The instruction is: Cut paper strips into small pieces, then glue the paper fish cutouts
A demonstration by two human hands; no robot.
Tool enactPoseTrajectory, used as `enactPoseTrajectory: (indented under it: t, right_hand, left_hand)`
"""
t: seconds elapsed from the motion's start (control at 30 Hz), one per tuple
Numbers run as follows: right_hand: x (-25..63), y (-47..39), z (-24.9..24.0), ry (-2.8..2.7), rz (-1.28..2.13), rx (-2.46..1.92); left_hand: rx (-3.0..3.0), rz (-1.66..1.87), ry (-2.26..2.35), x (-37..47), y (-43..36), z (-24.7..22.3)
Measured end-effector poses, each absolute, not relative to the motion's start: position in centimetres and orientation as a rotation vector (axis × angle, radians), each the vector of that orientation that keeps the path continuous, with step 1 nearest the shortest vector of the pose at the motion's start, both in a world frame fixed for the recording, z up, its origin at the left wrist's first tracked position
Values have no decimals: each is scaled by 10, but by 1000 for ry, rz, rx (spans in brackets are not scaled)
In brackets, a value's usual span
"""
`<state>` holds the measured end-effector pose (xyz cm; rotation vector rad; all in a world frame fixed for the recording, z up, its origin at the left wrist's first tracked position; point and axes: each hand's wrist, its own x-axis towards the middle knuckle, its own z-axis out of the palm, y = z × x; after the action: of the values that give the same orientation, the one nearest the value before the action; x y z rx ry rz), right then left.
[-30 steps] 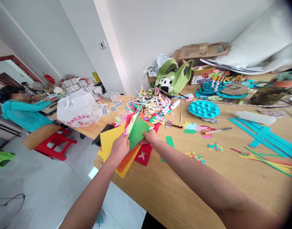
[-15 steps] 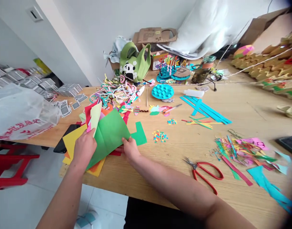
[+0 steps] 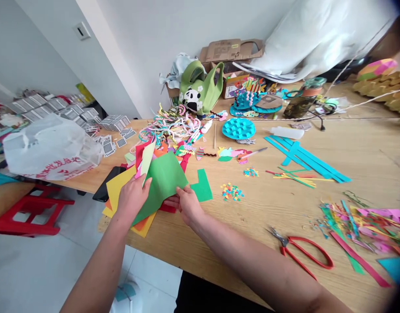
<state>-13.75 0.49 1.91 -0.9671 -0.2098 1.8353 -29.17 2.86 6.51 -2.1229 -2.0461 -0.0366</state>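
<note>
The left hand (image 3: 132, 198) grasps bunched papers (image 3: 148, 158); the right hand (image 3: 189, 206) pinches a green sheet (image 3: 167, 176), seemingly uncut. Cut shapes (image 3: 225, 158) lie nearby.

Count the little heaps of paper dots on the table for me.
2: the larger heap, right of the cut green paper; the smaller heap, slightly farther back and right.

Smooth, matt green paper (image 3: 165, 176) here, over a wood-grained counter (image 3: 248, 226)! Red-handled scissors (image 3: 297, 250) flash grey metal blades, handles looking like slick plastic. Upper left, thin, crinkled plastic bag (image 3: 52, 145); top centre, soft, matt cloth panda bag (image 3: 201, 89); behind it, brown cardboard (image 3: 230, 50).
</note>
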Motion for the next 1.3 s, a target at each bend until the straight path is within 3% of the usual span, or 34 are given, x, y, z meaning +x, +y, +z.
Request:
enactPoseTrajectory:
  t: [0.53, 0.67, 0.77, 0.8, 0.93, 1.03, 1.3]
  right_hand:
    - [-138, 93, 78, -724, 1872, -828]
    - [-115, 109, 65, -1115, 1507, -1095]
    - [-104, 102, 41, -1901, 839, -1333]
    - [-103, 96, 32, -2160, 594, -1315]
    - [-112, 68, 8, -2513, 243, -1170]
    - [-126, 57, 4, -2582, 108, -1176]
    - [-142, 50, 13, -2413, 153, -1389]
  left_hand:
    - [-2052, -8, -2159, -297, 24, 73]
    - [-2058, -145, -2180, -308, 30, 79]
    - [-2087, -243, -2184, -311, 29, 82]
    - [-2094, -273, -2182, -311, 29, 81]
    - [-2136, -399, -2080, -315, 28, 76]
    - [-2193, -428, -1956, -321, 28, 71]
    - [-2125, -184, -2019, -332, 32, 65]
